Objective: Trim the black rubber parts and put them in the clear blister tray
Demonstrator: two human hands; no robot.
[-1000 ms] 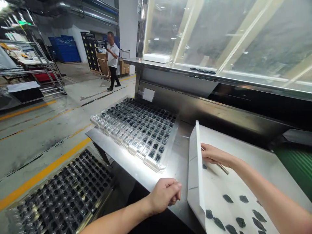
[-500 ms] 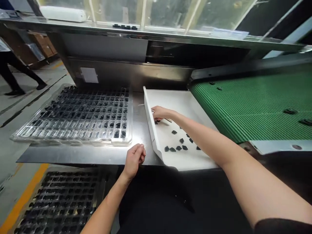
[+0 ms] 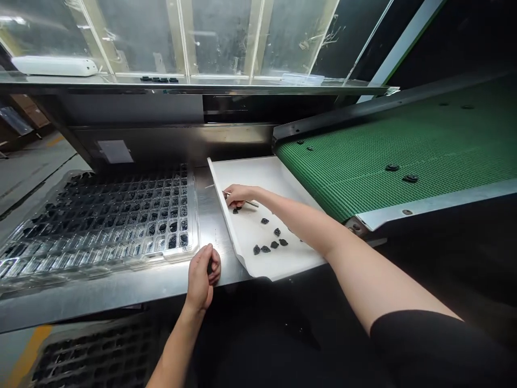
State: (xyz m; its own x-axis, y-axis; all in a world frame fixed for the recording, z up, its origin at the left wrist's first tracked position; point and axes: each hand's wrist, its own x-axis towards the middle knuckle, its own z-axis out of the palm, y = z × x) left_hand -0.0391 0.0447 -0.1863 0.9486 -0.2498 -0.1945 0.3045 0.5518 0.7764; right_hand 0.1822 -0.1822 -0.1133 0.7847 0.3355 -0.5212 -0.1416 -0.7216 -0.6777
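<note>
My right hand [image 3: 240, 195] reaches over the left part of a white tray [image 3: 258, 267], fingers closed round a slim, pen-like metal tool [image 3: 252, 203]. Its end sticks out behind the hand; its exact kind is unclear. Right under these fingers lie small black parts [image 3: 236, 210]. Several more, such as one black part [image 3: 265, 221] and another [image 3: 257, 249], lie scattered on the white surface, some partly behind my forearm. My left hand [image 3: 202, 275] is curled closed at the metal table's front edge. Something dark shows between its thumb and fingers, but I cannot make it out.
To the left, a clear compartment tray [image 3: 193, 215] holds many black parts, with bare cells in its front rows. A green conveyor belt [image 3: 347, 156] carrying a few black parts [image 3: 410, 178] runs at right. Overhead is a metal shelf [image 3: 226, 89]; another filled tray [image 3: 97, 350] sits below.
The view has swung right and tilted up, so everything sits further left and more of the belt shows. My left hand has turned slightly, revealing something dark in it. My right hand stays over the white tray.
</note>
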